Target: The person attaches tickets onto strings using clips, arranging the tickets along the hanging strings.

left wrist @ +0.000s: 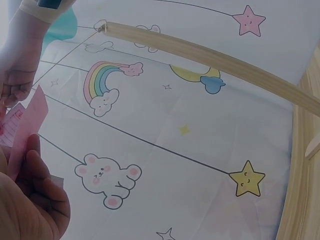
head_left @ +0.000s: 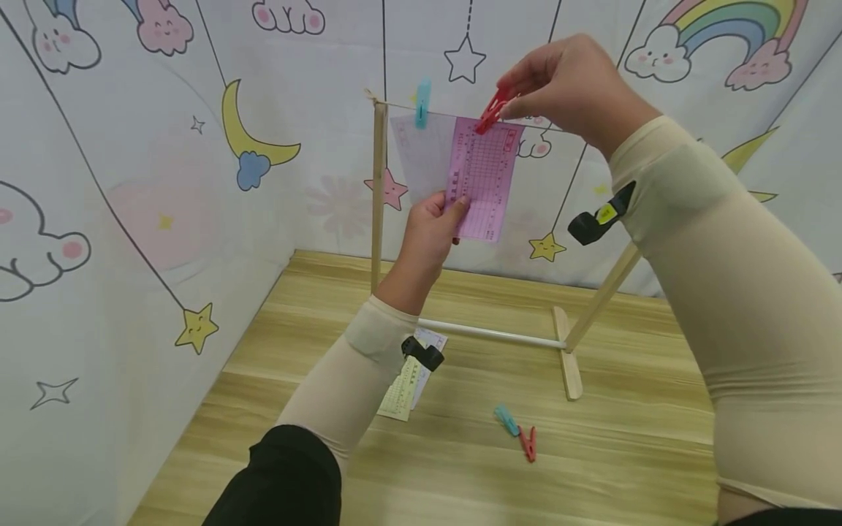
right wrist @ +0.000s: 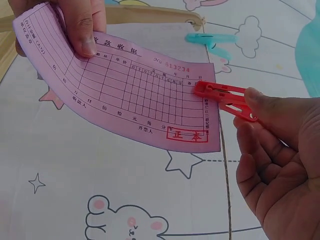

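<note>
The left grip (head_left: 430, 232) pinched the pink slip (head_left: 488, 183) at eight o'clock. At twelve, the right grip (head_left: 562, 84) pinched a red peg (head_left: 489, 117).

Head view looks down, wrist views nearer, sharing the pink slip (right wrist: 125, 92).
</note>
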A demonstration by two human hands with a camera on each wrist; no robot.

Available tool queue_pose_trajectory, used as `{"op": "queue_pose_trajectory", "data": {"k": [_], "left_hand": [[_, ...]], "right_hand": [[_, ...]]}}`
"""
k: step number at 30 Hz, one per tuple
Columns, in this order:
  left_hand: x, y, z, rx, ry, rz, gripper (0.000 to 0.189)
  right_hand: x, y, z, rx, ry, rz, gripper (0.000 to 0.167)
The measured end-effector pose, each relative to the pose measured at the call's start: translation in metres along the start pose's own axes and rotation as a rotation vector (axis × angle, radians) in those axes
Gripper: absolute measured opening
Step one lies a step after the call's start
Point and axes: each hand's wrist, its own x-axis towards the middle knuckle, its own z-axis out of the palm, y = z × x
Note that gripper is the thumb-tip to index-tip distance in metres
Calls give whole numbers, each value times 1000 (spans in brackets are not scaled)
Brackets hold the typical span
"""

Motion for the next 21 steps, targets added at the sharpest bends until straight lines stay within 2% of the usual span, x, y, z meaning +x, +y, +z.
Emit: {"op": "queue_pose_trajectory", "data": {"k": [9,15,21], "left_hand": [[0,-3,-4,6,1,-19,25],[-1,-9,-6,19,-12,-2,25],[-2,-14,-9,59,-11,9,27]], "right_hand": [[-1,5,0,1,-24,-16,53],[-3,8,0,-16,-19,-17,53],[-12,12,-2,-110,13,-20,57]]}}
